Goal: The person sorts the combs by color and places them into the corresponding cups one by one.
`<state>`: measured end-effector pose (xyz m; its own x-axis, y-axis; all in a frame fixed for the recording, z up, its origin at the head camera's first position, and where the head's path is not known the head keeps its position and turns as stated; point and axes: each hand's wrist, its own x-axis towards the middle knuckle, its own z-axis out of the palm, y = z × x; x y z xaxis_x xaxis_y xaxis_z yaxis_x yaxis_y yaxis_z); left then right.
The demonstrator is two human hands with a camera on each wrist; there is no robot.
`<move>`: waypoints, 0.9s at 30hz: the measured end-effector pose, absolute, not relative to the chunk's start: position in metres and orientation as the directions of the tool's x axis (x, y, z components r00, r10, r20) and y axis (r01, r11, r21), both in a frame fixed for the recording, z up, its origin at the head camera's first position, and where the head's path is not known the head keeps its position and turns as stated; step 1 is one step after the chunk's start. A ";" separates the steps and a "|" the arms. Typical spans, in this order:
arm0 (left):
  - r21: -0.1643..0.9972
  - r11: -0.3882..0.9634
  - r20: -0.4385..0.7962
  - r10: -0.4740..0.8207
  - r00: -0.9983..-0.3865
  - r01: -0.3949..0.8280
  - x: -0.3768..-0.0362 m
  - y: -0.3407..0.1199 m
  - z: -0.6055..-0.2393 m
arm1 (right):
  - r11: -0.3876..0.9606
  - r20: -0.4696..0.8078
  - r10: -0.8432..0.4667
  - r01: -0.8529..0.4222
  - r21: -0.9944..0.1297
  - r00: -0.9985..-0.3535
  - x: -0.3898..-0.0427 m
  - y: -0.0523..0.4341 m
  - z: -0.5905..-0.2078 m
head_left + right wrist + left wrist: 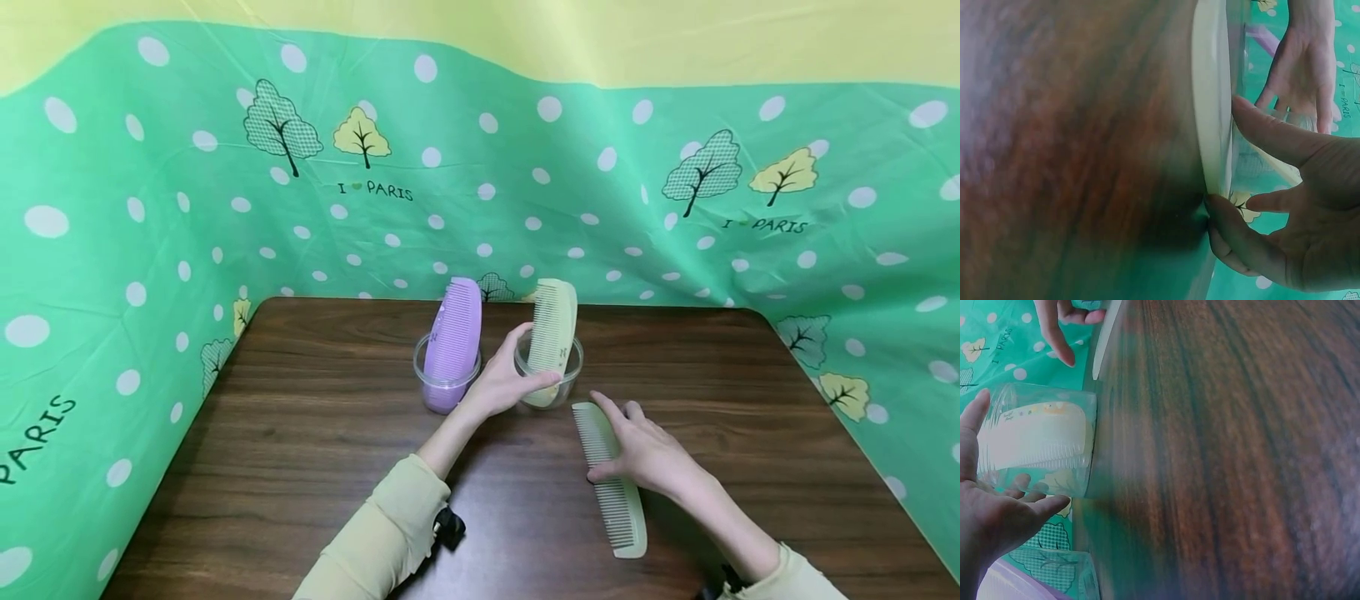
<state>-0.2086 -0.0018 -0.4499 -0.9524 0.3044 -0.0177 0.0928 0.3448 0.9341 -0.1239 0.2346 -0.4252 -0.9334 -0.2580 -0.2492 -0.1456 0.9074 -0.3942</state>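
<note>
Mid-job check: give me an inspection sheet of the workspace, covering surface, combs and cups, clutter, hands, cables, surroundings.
Surface: dark wood-grain table.
Job's things: purple comb upright in left clear cup; pale green comb upright in right clear cup; second green comb flat on the table.
Clutter: nothing seen.
Hands: left hand cups the right clear cup; right hand grips the second green comb.
Cables: nothing seen.
Surroundings: green dotted cloth with trees and PARIS lettering.
</note>
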 end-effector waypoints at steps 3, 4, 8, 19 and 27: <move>0.932 0.350 -0.018 0.304 -0.952 0.094 -0.208 -0.002 -0.450 | 0.909 -0.247 -0.256 -0.146 -0.391 -0.935 -0.123 0.232 -0.426; 0.932 0.351 -0.018 0.304 -0.953 0.094 -0.208 -0.002 -0.451 | 0.909 -0.249 -0.255 -0.144 -0.392 -0.934 -0.123 0.232 -0.427; 0.933 0.344 -0.007 0.306 -0.952 0.104 -0.209 -0.001 -0.451 | 0.908 -0.256 -0.249 -0.134 -0.396 -0.934 -0.123 0.231 -0.428; 0.938 0.331 0.004 0.294 -0.956 0.106 -0.207 -0.001 -0.448 | 0.911 -0.312 -0.245 -0.107 -0.399 -0.918 -0.129 0.233 -0.429; 0.936 0.339 -0.006 0.293 -0.956 0.097 -0.207 -0.001 -0.451 | 0.799 -0.415 -0.254 0.053 -0.600 -0.874 -0.130 0.237 -0.425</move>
<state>-0.2072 -0.0007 -0.4511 -0.9562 0.2925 -0.0065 0.0974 0.3390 0.9357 -0.1301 0.2371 -0.4247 -0.8736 -0.2538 -0.4152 0.0529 0.7986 -0.5995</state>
